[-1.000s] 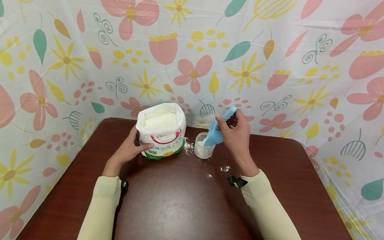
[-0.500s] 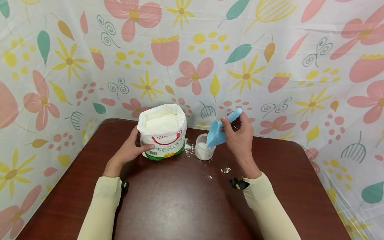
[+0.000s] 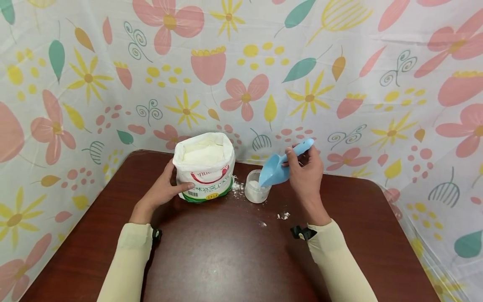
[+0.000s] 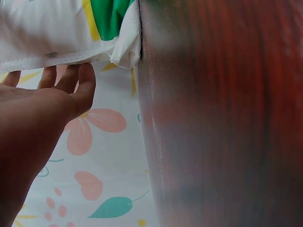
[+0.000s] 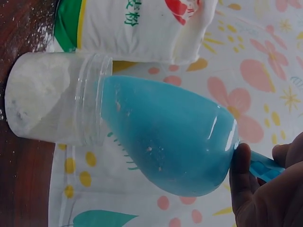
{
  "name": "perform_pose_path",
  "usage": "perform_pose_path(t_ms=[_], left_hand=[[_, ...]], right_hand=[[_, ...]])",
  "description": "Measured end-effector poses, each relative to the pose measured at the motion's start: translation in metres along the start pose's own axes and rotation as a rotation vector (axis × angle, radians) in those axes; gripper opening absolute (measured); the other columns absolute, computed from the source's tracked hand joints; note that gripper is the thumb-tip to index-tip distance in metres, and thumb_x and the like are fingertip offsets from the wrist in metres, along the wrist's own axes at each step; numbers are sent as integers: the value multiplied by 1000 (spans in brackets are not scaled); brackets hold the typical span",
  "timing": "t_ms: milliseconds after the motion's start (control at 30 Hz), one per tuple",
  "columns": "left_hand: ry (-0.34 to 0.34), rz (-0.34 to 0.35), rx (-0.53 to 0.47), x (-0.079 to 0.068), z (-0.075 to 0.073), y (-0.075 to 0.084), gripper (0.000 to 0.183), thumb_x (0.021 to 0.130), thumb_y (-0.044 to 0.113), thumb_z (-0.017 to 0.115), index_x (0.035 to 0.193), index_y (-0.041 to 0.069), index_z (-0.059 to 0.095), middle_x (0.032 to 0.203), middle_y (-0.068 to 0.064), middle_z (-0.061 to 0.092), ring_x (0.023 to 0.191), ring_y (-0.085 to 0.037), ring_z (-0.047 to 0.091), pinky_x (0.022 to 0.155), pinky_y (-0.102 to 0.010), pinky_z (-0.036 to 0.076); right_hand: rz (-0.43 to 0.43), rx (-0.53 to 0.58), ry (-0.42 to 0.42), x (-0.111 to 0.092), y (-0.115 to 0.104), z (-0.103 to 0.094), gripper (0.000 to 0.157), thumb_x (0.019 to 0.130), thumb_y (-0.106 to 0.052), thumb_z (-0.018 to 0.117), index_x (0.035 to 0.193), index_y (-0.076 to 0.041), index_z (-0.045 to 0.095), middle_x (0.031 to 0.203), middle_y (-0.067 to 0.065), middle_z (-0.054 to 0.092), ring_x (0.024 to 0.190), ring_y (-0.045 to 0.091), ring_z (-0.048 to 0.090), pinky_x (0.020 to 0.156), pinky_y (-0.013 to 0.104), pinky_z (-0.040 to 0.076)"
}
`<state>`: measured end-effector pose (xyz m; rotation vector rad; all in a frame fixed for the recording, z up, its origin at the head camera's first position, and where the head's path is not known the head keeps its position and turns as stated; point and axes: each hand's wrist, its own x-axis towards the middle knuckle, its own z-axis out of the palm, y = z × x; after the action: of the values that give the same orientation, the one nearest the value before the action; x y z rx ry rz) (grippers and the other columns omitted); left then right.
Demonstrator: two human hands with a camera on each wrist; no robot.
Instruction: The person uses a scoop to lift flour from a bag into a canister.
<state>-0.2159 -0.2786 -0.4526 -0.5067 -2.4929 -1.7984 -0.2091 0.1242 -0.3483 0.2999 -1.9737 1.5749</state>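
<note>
Scoop [image 3: 273,172] pinched by its handle in your right hand [image 3: 306,180], you hold its lip at the mouth of the jar [image 3: 256,194], beside the bag [image 3: 205,178] your left hand [image 3: 161,189] grips. Tipping slowly, lip low, should serve best; loose powder [image 3: 237,187] on the table [image 3: 215,243] suggests it scatters.

Scoop [image 5: 168,137]: smooth plastic, glossy. Jar [image 5: 89,104]: clear, smooth, shiny, plastic or glass unclear. Bag [image 3: 203,178]: creased, flexible, low sheen. Powder [image 3: 203,153]: fine, matt. Worktop [image 3: 215,247]: wood-grain, smooth, polished. Backdrop [image 3: 241,63]: thin wrinkled sheeting, slight sheen. Sleeves [image 3: 126,262]: matt cloth.
</note>
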Motion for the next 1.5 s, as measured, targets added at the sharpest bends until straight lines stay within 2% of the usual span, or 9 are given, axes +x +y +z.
perform_pose_path(t_ms=[67,267,367,533,700,867,1033,1200,1500], left_hand=[[3,4,2,0,0,-1,111,91,19,87,168,46,12,165,-2,33,151,-27,30,121,-66,23],[5,19,4,1,1,-2,111,91,16,86,168,46,12,166,-1,32,152,-28,29,121,-66,22],[3,41,-5,2,1,-4,112,91,14,86,168,47,13,167,0,30,153,-27,29,121,-65,21],[0,38,-7,1,1,-3,112,91,14,86,168,48,12,165,0,32,150,-28,33,119,-65,26],[-2,46,-15,1,0,0,113,90,13,86,168,47,12,166,1,31,148,-28,36,119,-64,27],[-8,47,-21,1,0,-1,113,91,13,86,168,46,11,165,0,33,146,-29,38,118,-64,29],[-9,41,-13,3,1,-4,112,91,14,86,168,47,11,164,0,34,147,-28,37,117,-64,31],[-11,55,-10,5,1,-4,112,91,14,86,168,46,11,165,0,34,149,-27,35,119,-64,28],[-8,47,-6,2,2,0,111,91,13,86,168,44,12,164,-1,34,148,-28,36,120,-65,26]], right_hand=[[10,33,14,3,11,-2,30,105,-21,70,121,2,63,103,6,66,77,18,71,72,26,61],[22,120,43,5,9,-4,34,106,-19,68,123,9,60,103,7,65,80,17,72,73,28,62],[17,151,61,5,7,-5,30,106,-20,67,120,6,60,102,13,66,77,17,73,73,30,62],[-26,190,76,6,3,-5,22,107,-18,66,112,3,60,99,21,65,73,18,73,74,31,62],[-63,264,87,8,-4,-4,20,106,-15,67,107,4,60,96,19,65,73,21,73,74,32,63],[-55,342,99,11,-12,-2,20,105,-14,69,110,4,61,97,16,62,74,21,73,74,33,63],[-40,348,102,13,-18,1,21,104,-16,69,110,2,62,96,16,62,74,21,73,74,34,63],[-43,390,104,15,-26,6,20,104,-15,69,109,3,63,98,18,63,75,23,73,74,35,63],[-96,429,92,19,-39,19,20,104,-11,69,112,6,63,101,18,70,73,22,75,72,33,63]])
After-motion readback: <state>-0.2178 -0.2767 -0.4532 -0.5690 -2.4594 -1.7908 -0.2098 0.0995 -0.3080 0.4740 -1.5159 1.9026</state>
